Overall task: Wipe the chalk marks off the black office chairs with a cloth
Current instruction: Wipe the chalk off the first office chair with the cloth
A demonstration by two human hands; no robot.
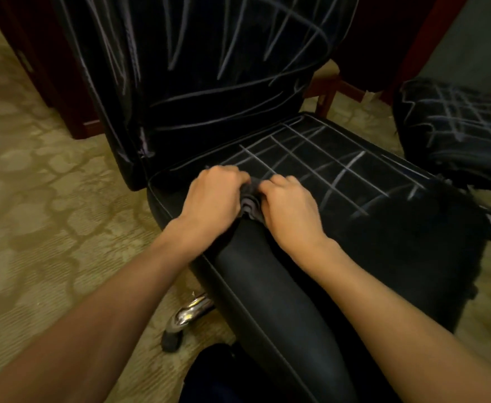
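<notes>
A black office chair (pixel 384 257) stands in front of me, its seat crossed by a grid of white chalk marks (pixel 320 167) and its backrest (pixel 209 68) streaked with long chalk lines. A bunched grey cloth (pixel 250 200) lies on the left part of the seat. My left hand (pixel 213 193) and my right hand (pixel 289 205) both grip the cloth, knuckles up, side by side and pressing it down. The strip of seat behind the cloth, toward me, is plain black.
A second black chair (pixel 453 123) with chalk marks stands at the right. A chrome chair leg with a castor (pixel 184 318) sticks out over the patterned beige carpet (pixel 49 213) at the left. Dark wooden furniture (pixel 49 68) stands behind the chairs.
</notes>
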